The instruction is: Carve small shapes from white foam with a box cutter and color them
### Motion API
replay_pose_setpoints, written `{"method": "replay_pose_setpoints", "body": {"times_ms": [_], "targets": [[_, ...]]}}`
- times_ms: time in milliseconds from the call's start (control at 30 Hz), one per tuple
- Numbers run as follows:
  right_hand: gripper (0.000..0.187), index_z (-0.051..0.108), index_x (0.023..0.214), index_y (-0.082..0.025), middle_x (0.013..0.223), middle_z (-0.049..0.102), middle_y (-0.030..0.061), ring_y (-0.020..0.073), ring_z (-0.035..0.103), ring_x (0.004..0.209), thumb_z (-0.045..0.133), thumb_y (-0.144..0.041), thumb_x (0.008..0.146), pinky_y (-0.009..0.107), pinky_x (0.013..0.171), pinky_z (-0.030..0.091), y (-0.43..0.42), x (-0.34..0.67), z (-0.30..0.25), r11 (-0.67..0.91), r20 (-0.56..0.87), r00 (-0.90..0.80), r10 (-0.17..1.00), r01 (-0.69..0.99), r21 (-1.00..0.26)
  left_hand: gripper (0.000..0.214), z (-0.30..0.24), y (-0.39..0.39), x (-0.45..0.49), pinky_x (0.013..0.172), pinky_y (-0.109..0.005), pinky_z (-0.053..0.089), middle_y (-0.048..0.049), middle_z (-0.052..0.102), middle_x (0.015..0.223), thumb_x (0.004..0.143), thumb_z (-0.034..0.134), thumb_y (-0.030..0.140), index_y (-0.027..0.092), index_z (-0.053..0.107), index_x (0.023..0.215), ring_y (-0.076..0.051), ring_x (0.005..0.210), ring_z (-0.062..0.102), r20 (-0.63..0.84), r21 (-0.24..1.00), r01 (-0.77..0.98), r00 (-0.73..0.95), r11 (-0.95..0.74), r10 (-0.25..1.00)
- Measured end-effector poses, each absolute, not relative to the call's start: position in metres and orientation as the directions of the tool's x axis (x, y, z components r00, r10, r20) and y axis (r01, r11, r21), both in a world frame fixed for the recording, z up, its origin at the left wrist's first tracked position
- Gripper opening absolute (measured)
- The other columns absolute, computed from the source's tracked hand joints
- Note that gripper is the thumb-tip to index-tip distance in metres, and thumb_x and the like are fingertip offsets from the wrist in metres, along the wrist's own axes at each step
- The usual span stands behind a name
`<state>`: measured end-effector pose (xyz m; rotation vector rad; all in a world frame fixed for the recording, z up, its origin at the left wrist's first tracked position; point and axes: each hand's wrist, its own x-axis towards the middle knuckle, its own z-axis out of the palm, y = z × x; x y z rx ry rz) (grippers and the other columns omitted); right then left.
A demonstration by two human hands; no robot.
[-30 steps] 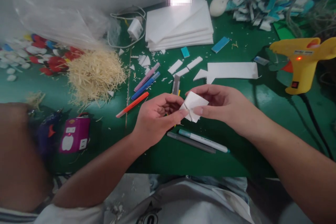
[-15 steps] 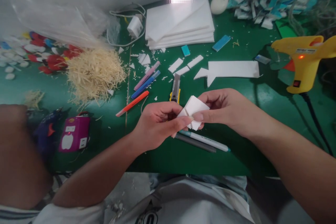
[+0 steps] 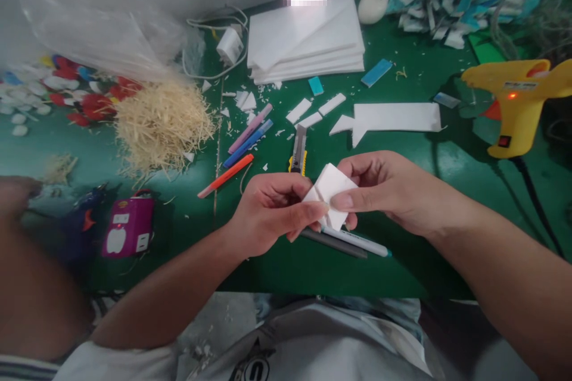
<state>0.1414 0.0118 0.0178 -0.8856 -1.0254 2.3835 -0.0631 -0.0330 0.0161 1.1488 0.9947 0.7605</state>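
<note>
A grey stick (image 3: 338,246) and a white marker (image 3: 367,244) lie side by side on the green bench (image 3: 268,274). Above their ends, the left hand (image 3: 270,214) and right hand (image 3: 379,190) grip a small white piece (image 3: 334,181) between thumbs and fingers. Beyond lie a yellow-handled cutter (image 3: 300,144), then stacked white sheets (image 3: 308,41).

The small, flat, angular piece (image 3: 334,180) is white. Left of it, a slim pen (image 3: 226,176) is orange and a boxy device (image 3: 129,227) magenta with a white apple motif (image 3: 115,243); right of it, a pistol-shaped glue gun (image 3: 518,108) is yellow. The table (image 3: 268,277) is green.
</note>
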Motion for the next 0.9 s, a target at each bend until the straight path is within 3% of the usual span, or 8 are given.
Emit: {"method": "replay_pose_setpoints", "body": {"times_ms": [100,200,300,400,533,667,800,900], "targets": [[0.029,0.074,0.071,-0.018,0.065,0.072,-0.0019,0.0117,0.065,0.059,0.099,-0.028,0.059,0.026,0.061,0.055,0.013,0.142,0.017,-0.579,-0.371,-0.657,0.656,-0.122,-0.806,0.039,0.016,-0.031,-0.071,0.045,-0.024,0.042,0.0003,0.063,0.058,0.096,0.064,0.05,0.02,0.068,0.072,-0.011,0.046,0.051,-0.061,0.959,0.283,0.31,-0.031,0.949],[0.027,0.074,0.072,-0.019,0.069,0.072,-0.0015,0.0122,0.063,0.063,0.095,-0.033,0.062,0.025,0.062,0.051,0.013,0.145,0.016,-0.425,-0.351,-0.462,0.815,-0.063,-0.903,0.043,0.017,-0.025,-0.08,0.057,-0.028,0.047,-0.0017,0.066,0.067,0.101,0.049,0.054,0.021,0.075,0.097,-0.016,0.06,0.061,0.105,0.685,0.693,0.212,-0.225,0.972],[0.018,0.074,0.072,-0.019,0.066,0.068,-0.0015,0.0115,0.056,0.06,0.082,-0.035,0.074,0.026,0.056,0.042,0.015,0.148,0.013,-0.29,-0.336,-0.283,0.898,0.194,-0.937,0.05,0.023,-0.017,-0.081,0.059,-0.03,0.045,-0.0012,0.069,0.076,0.09,0.065,0.06,0.024,0.071,0.124,-0.021,0.065,0.066,-0.073,0.242,0.97,0.047,-0.028,0.996],[0.014,0.08,0.084,-0.017,0.066,0.068,-0.0007,0.0127,0.055,0.059,0.07,-0.027,0.081,0.028,0.057,0.04,0.017,0.147,0.008,-0.168,-0.279,-0.183,0.943,0.465,-0.869,0.073,0.029,-0.013,-0.072,0.065,-0.033,0.05,-0.0031,0.074,0.086,0.084,0.073,0.063,0.026,0.059,0.145,-0.028,0.077,0.073,-0.269,0.011,0.999,-0.048,0.053,0.962],[0.044,0.079,0.125,-0.019,0.07,0.067,-0.0007,0.0157,0.057,0.059,0.07,-0.022,0.082,0.031,0.061,0.044,0.016,0.144,0.001,0.04,-0.122,-0.161,0.979,0.75,-0.661,0.09,0.03,-0.013,-0.062,0.065,-0.032,0.051,-0.0005,0.076,0.084,0.08,0.079,0.059,0.029,0.045,0.158,-0.028,0.078,0.075,-0.362,0.013,1.0,0.009,-0.004,0.932],[0.042,0.079,0.125,-0.019,0.096,0.075,0.0091,0.021,0.065,0.072,0.073,-0.032,0.085,0.033,0.063,0.047,0.009,0.148,-0.002,0.279,0.068,-0.276,0.959,0.87,-0.407,0.081,0.022,-0.017,-0.064,0.058,-0.028,0.046,0.0023,0.075,0.08,0.086,0.073,0.041,0.028,0.042,0.16,-0.024,0.071,0.074,-0.325,0.056,0.996,0.086,-0.072,0.942],[0.052,0.075,0.132,-0.016,0.113,0.074,0.0134,0.0242,0.07,0.083,0.076,-0.034,0.083,0.035,0.068,0.053,0.006,0.152,-0.002,0.397,0.138,-0.372,0.918,0.841,-0.368,0.062,0.014,-0.027,-0.075,0.059,-0.029,0.05,-0.0001,0.076,0.081,0.089,0.06,0.032,0.023,0.056,0.15,-0.022,0.067,0.072,-0.078,0.112,0.974,0.208,-0.199,0.975],[0.04,0.079,0.122,-0.015,0.109,0.073,0.0146,0.0297,0.072,0.098,0.074,-0.03,0.085,0.038,0.077,0.057,0.007,0.153,-0.004,0.437,0.098,-0.431,0.897,0.828,-0.351,0.054,0.012,-0.03,-0.084,0.081,-0.031,0.06,-0.0073,0.079,0.116,0.095,0.049,0.026,0.019,0.058,0.148,-0.023,0.095,0.077,0.14,0.185,0.927,0.305,-0.327,0.942]]}}
